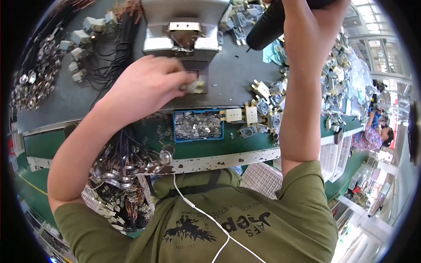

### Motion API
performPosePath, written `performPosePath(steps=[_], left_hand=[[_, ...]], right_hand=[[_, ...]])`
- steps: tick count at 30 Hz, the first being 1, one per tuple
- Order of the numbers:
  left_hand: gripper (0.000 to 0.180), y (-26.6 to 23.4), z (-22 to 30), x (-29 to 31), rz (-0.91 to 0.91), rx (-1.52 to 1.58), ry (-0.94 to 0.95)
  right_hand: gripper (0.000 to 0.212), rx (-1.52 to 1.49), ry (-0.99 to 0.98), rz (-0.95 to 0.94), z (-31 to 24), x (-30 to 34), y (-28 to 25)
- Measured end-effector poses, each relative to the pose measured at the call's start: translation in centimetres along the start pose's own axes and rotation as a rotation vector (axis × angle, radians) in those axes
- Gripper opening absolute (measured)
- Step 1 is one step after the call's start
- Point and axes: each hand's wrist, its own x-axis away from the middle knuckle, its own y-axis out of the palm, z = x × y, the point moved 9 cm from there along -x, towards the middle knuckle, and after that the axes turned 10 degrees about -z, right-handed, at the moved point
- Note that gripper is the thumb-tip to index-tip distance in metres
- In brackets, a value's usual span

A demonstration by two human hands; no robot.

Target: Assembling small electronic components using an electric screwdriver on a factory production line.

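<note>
My left hand reaches over the middle of the bench, slightly smeared by motion. Its thumb and fingers are pinched together at a small pale block with brass-coloured tabs, beside a metal fixture. The fingers partly cover that block. At the upper right, my right hand is wrapped round a black electric screwdriver, tilted with its thin bit pointing down and left. The top edge cuts off part of this hand.
A blue tray of small metal pieces lies near the bench's front edge. White blocks with brass tabs sit beside it. Black wires and shiny metal rings crowd the left; piled parts line the right.
</note>
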Motion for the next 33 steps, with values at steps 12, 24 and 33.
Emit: performPosePath(steps=[12, 24, 33], left_hand=[[0.031, -11.0, -5.2, 7.0, 0.536, -0.164, -0.343], [0.031, -12.1, -5.3, 8.9, 0.312, -0.557, -0.480], [0.008, 0.2, -1.4, 6.1, -0.415, -0.045, -0.175]], right_hand=[[0.039, 1.366, 0.455, -0.397, 13.1, 7.1, -16.4], [0.036, 1.332, 0.461, -0.574, 13.4, 8.0, -13.9], [0.056, 0.513, 0.118, -0.644, 2.2, 15.0, 3.2]])
